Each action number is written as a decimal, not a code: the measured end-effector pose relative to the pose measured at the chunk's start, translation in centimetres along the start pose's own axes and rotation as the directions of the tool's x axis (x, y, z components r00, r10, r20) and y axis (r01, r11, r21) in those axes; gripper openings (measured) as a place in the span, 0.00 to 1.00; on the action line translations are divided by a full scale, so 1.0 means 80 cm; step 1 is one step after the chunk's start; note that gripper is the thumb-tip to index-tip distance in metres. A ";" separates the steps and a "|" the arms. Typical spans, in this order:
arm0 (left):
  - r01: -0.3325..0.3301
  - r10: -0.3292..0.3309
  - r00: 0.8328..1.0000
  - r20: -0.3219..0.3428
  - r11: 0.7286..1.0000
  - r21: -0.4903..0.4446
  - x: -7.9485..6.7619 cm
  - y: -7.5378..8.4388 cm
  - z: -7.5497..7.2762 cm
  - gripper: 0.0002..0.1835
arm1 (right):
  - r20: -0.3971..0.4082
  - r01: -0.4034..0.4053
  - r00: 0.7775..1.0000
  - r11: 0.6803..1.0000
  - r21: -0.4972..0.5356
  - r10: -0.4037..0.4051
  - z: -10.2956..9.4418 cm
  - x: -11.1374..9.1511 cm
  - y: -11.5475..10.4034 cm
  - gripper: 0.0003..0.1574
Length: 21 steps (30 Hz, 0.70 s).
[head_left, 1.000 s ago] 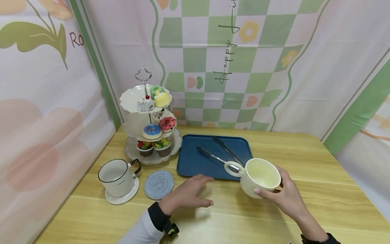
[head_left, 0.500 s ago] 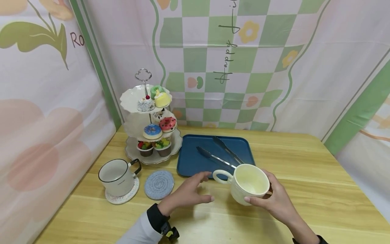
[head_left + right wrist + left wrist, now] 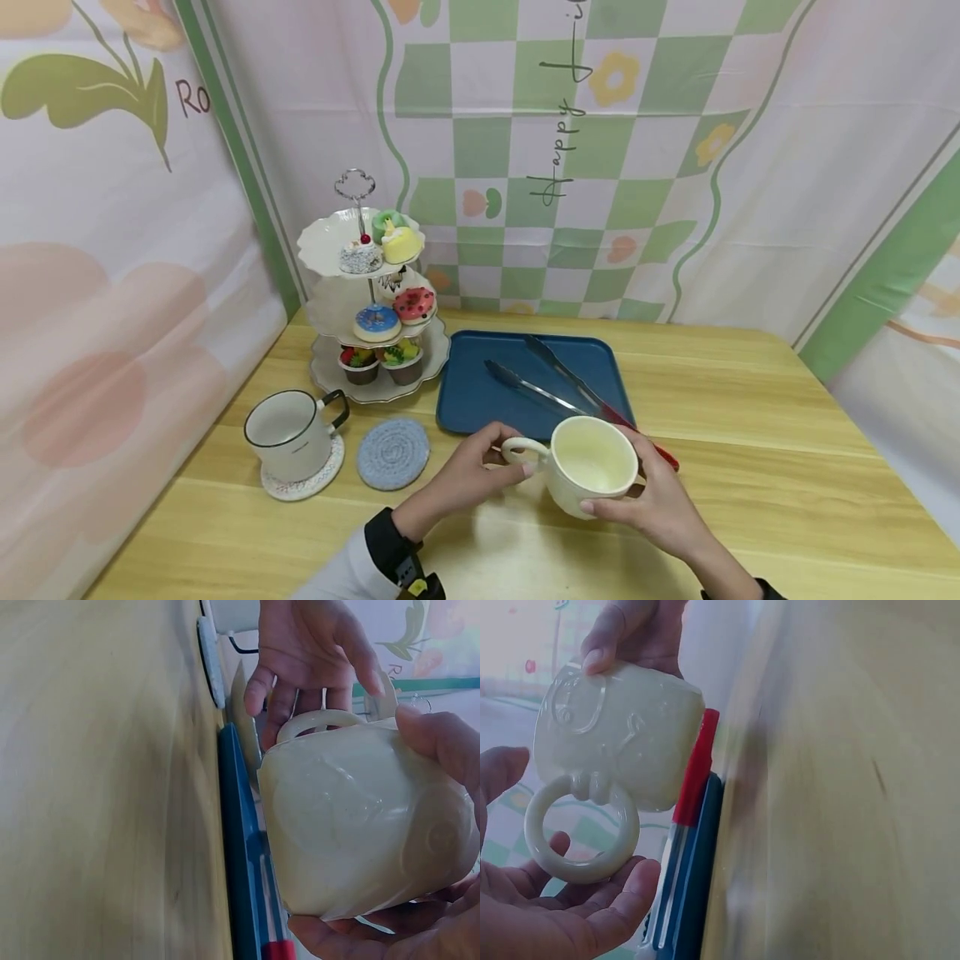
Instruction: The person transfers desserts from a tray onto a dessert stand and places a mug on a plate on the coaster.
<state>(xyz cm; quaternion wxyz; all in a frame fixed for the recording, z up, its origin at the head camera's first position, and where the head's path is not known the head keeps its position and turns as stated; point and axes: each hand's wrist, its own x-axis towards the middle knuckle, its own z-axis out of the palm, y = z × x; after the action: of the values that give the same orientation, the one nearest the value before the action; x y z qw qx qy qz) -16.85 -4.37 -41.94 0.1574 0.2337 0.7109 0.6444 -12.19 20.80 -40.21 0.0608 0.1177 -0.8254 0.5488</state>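
Observation:
A cream mug (image 3: pixel 592 458) with a ring-shaped handle (image 3: pixel 581 829) is held above the table by my right hand (image 3: pixel 660 500), thumb on the near side and fingers round the far side. The mug tilts slightly, its mouth towards me. My left hand (image 3: pixel 480 471) reaches to the handle, fingers extended beside and behind the ring. In the left wrist view the left thumb (image 3: pixel 502 772) stands apart from the ring. The right wrist view shows the mug's smooth side (image 3: pixel 367 817) between the right thumb and fingers.
A blue tray (image 3: pixel 472 396) bears tongs (image 3: pixel 555 362) with red grips, partly behind the mug. Left of it stand a grey-blue round coaster (image 3: pixel 392 454), a white black-rimmed mug (image 3: pixel 288 437) on a pale coaster (image 3: pixel 318 483), and a three-tier stand (image 3: pixel 322 379) with several pastries.
My right hand has brought the cream mug left and towards me. Its handle now lies at my left hand's fingers, which have moved only slightly. The red tong grip has come into view.

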 end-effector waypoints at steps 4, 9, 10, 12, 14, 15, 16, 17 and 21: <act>0.021 -0.022 1.000 -0.017 0.997 -0.073 -0.001 -0.002 0.001 0.12 | 0.014 0.018 1.000 1.000 0.006 -0.018 0.004 0.000 -0.001 0.56; 0.039 -0.042 0.999 -0.026 0.993 -0.108 -0.004 -0.002 0.000 0.12 | 0.046 0.031 0.998 1.000 0.006 -0.031 0.009 -0.001 -0.002 0.55; 0.047 -0.050 0.998 -0.026 0.993 -0.107 -0.005 -0.002 0.000 0.12 | 0.054 0.031 0.998 1.000 0.003 -0.031 0.010 -0.001 -0.002 0.55; 0.057 -0.059 0.998 -0.024 0.992 -0.110 -0.005 -0.003 0.000 0.13 | 0.064 0.036 0.997 0.999 -0.002 -0.035 0.012 -0.001 -0.002 0.55; 0.073 -0.075 0.997 -0.015 0.988 -0.137 -0.006 -0.003 0.000 0.13 | 0.070 0.037 0.997 0.999 -0.005 -0.037 0.014 -0.001 -0.001 0.55; 0.080 -0.082 0.997 -0.012 0.985 -0.150 -0.006 -0.003 0.000 0.13 | 0.072 0.038 0.997 0.999 -0.009 -0.037 0.015 -0.001 -0.001 0.55; 0.088 -0.091 0.996 -0.009 0.982 -0.167 -0.007 -0.003 0.000 0.13 | 0.074 0.037 0.997 0.999 -0.011 -0.036 0.016 -0.001 -0.001 0.55; 0.093 -0.096 0.995 -0.006 0.979 -0.181 -0.007 -0.002 0.000 0.13 | 0.074 0.038 0.997 0.999 -0.014 -0.037 0.017 0.000 -0.001 0.55; 0.129 -0.133 0.991 -0.002 0.965 -0.227 -0.007 -0.001 0.002 0.12 | 0.080 0.034 0.996 0.999 -0.008 -0.033 0.019 0.000 -0.001 0.55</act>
<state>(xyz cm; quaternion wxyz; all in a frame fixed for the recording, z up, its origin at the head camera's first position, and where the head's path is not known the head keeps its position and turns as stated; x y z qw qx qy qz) -16.33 -4.56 -42.05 0.2191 0.1613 0.6481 0.7113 -12.13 19.39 -40.70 0.0377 0.1530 -0.8277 0.5386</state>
